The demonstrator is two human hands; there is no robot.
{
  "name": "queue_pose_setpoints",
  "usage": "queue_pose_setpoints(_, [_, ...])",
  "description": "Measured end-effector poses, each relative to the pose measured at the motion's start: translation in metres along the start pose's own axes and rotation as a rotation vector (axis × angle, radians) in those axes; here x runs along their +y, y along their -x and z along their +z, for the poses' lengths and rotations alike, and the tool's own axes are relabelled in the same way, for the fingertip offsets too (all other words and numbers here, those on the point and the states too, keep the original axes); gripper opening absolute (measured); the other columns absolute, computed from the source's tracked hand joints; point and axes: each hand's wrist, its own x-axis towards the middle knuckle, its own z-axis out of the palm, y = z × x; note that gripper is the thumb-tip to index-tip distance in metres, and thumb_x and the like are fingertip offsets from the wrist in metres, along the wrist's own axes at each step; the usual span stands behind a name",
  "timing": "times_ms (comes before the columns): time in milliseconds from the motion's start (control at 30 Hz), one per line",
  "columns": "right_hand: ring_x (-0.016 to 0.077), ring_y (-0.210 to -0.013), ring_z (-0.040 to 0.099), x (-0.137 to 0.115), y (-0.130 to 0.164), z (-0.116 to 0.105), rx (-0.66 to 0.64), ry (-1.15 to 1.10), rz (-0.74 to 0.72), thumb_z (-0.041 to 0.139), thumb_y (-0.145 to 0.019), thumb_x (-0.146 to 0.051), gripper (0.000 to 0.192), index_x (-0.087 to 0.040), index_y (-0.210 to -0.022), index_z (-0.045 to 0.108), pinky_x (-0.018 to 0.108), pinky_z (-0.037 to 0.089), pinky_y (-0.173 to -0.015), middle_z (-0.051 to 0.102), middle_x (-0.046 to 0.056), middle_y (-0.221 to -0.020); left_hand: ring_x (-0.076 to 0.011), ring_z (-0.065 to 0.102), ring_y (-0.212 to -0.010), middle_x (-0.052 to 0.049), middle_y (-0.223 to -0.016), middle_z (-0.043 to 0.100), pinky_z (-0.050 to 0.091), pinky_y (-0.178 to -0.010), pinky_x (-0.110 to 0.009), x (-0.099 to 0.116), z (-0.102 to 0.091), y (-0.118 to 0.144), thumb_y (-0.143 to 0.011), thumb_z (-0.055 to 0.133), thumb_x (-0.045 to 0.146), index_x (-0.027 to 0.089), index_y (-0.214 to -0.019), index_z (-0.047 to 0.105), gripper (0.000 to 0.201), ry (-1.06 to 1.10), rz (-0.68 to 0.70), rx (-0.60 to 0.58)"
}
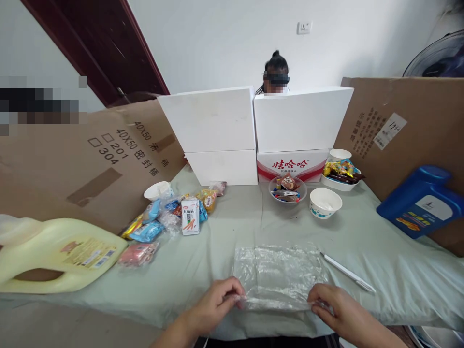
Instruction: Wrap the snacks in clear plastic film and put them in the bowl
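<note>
A clear plastic bag (pixel 278 273) lies flat on the pale green cloth (pixel 362 251) near the table's front edge. My left hand (pixel 216 305) pinches the bag's near left corner. My right hand (pixel 333 305) pinches its near right corner. A white pen (pixel 347 273) lies just right of the bag. An empty white paper bowl (pixel 325 201) stands beyond the bag, with a glass bowl of wrapped snacks (pixel 287 188) to its left.
Loose snack packets (pixel 170 217) and a small carton (pixel 190 216) lie at left, by a yellow jug (pixel 58 253). A blue jug (pixel 422 200) leans at right. White foam boxes (pixel 253 125) and cardboard sheets (pixel 90 159) wall the back; a person sits behind them.
</note>
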Motion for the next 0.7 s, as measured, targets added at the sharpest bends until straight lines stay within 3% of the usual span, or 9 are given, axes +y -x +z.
queue_pose_setpoints(100, [0.0149,-0.074,0.061,0.005,-0.011,-0.004,0.009,-0.075,0.125,0.045,-0.089,-0.029,0.019,-0.024,-0.098,0.061,0.026,0.045,-0.068,0.066,0.001,-0.083,-0.0118,0.063,-0.059,0.000,-0.079,0.066,0.046,-0.059,-0.022,0.002,-0.008,-0.019,-0.088,0.044,0.024,0.018,-0.085,0.053,0.010,0.093,-0.119,0.029])
queue_pose_setpoints(233, [0.0166,-0.067,0.057,0.022,-0.038,0.001,0.120,-0.130,0.211,0.051,-0.083,-0.037,0.029,-0.022,-0.106,0.060,0.028,0.043,-0.063,0.060,-0.001,-0.072,-0.0132,0.058,-0.062,0.002,-0.068,0.060,0.043,-0.061,-0.022,-0.005,-0.015,-0.054,-0.082,0.048,0.020,0.019,-0.083,0.056,0.008,-0.125,-0.124,0.192])
queue_pose_setpoints(333, [0.0176,-0.065,0.058,0.034,-0.052,0.009,0.286,-0.143,0.277,0.045,-0.084,-0.044,0.038,-0.020,-0.111,0.057,0.030,0.044,-0.064,0.060,-0.001,-0.072,-0.0144,0.057,-0.065,0.003,-0.067,0.060,0.041,-0.063,-0.023,-0.018,-0.014,-0.072,-0.078,0.051,0.018,0.019,-0.090,0.060,0.015,-0.277,-0.169,0.333])
queue_pose_setpoints(467, [0.0197,-0.072,0.063,0.041,-0.058,0.018,0.426,-0.105,0.285,0.039,-0.085,-0.044,0.039,-0.019,-0.109,0.056,0.032,0.047,-0.070,0.065,0.003,-0.079,-0.0145,0.058,-0.065,0.003,-0.070,0.061,0.041,-0.065,-0.024,-0.029,-0.007,-0.076,-0.077,0.056,0.017,0.019,-0.104,0.060,0.027,-0.345,-0.230,0.412])
queue_pose_setpoints(600, [0.0228,-0.086,0.065,0.043,-0.060,0.024,0.542,-0.028,0.278,0.035,-0.087,-0.040,0.034,-0.019,-0.103,0.057,0.035,0.047,-0.079,0.069,0.008,-0.093,-0.0154,0.060,-0.070,0.001,-0.074,0.063,0.043,-0.069,-0.025,-0.031,-0.002,-0.072,-0.084,0.053,0.021,0.020,-0.105,0.059,0.022,-0.428,-0.223,0.507])
queue_pose_setpoints(700, [0.0244,-0.087,0.066,0.043,-0.063,0.027,0.549,0.071,0.327,0.031,-0.090,-0.037,0.034,-0.018,-0.100,0.057,0.037,0.046,-0.079,0.070,0.009,-0.094,-0.0174,0.062,-0.072,0.000,-0.075,0.064,0.043,-0.070,-0.027,-0.032,-0.001,-0.070,-0.086,0.053,0.023,0.020,-0.106,0.059,0.021,-0.508,-0.243,0.543])
